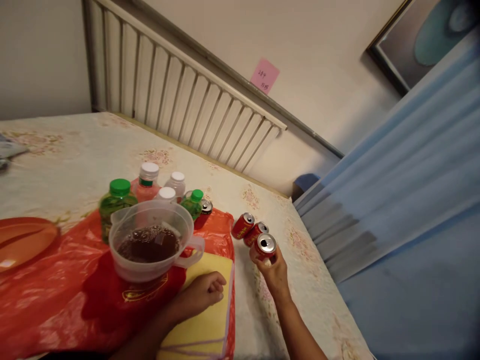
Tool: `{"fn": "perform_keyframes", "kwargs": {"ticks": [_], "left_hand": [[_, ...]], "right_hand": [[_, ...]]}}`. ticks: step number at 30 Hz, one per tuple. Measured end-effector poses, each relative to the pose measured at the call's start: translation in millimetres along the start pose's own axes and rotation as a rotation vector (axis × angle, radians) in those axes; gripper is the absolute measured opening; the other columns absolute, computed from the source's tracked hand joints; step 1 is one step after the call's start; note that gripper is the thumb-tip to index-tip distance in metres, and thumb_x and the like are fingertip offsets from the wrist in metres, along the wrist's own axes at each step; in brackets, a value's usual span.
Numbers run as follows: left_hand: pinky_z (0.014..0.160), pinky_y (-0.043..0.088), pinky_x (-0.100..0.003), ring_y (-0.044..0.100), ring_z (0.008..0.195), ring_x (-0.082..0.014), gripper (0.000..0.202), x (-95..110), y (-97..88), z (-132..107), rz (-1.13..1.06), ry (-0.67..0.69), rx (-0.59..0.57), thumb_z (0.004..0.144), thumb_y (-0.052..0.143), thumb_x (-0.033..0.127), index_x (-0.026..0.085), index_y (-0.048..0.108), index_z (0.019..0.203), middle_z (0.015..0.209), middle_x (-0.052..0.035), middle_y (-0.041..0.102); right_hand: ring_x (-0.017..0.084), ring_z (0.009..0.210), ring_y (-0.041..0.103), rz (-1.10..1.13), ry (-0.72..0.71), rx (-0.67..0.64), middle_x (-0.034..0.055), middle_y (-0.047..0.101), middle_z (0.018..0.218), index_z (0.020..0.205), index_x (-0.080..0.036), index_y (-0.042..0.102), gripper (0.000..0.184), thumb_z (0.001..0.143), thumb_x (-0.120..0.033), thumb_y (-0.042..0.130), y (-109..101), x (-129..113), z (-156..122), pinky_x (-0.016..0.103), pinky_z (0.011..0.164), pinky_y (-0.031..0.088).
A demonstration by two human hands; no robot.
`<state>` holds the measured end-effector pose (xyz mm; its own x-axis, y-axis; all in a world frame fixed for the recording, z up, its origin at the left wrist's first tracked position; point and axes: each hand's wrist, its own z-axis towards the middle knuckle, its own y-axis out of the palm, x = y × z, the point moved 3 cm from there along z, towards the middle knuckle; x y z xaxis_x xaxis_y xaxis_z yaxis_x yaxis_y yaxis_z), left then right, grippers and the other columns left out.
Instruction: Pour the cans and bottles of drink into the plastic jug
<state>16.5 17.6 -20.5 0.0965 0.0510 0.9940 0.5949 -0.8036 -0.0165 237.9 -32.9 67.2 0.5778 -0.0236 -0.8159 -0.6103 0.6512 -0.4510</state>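
Observation:
My right hand (275, 272) is wrapped round a red drink can (265, 246) and holds it just above the table, beside two other red cans (248, 229) that lie side by side. My left hand (204, 292) rests as a loose fist on a yellow cloth (204, 320), with nothing visible in it. Just left of that hand stands a clear plastic jug (150, 245) with a handle, holding dark fizzy liquid, on a red plastic bag (56, 290).
Behind the jug stand several bottles: a green-capped one (117, 202), white-capped ones (148, 181), a small green one (194, 202) and a dark can (206, 206). An orange dish (22, 240) lies at far left. A radiator (180, 95) lines the wall; blue curtain (405, 210) hangs right of the table edge.

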Motion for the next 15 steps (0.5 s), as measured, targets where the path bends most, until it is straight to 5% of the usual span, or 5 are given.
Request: {"fn": "perform_keyframes", "kwargs": {"ticks": [6,15], "left_hand": [[0.077,0.047,-0.03,0.058,0.087,-0.0194,0.031,-7,1.2,-2,-0.03,0.022,0.003,0.071,0.058,0.027,0.017,0.061,0.1,0.09,-0.0035,0.062],[0.076,0.046,-0.032,0.058,0.082,-0.0199,0.029,2,-0.3,-13,-0.029,0.023,0.023,0.07,0.061,0.03,0.021,0.062,0.098,0.086,-0.0008,0.063]], "right_hand": [[0.029,0.112,0.061,-0.203,-0.422,-0.092,0.011,0.064,0.121,0.123,-0.019,0.057,0.054,0.071,-0.025,0.071,26,-91,15,0.046,0.1,0.046],[0.03,0.125,0.049,-0.362,-0.913,-0.274,0.0133,0.052,0.133,0.14,-0.021,0.042,0.073,0.07,-0.01,0.06,67,-174,27,0.051,0.106,0.042]]}}
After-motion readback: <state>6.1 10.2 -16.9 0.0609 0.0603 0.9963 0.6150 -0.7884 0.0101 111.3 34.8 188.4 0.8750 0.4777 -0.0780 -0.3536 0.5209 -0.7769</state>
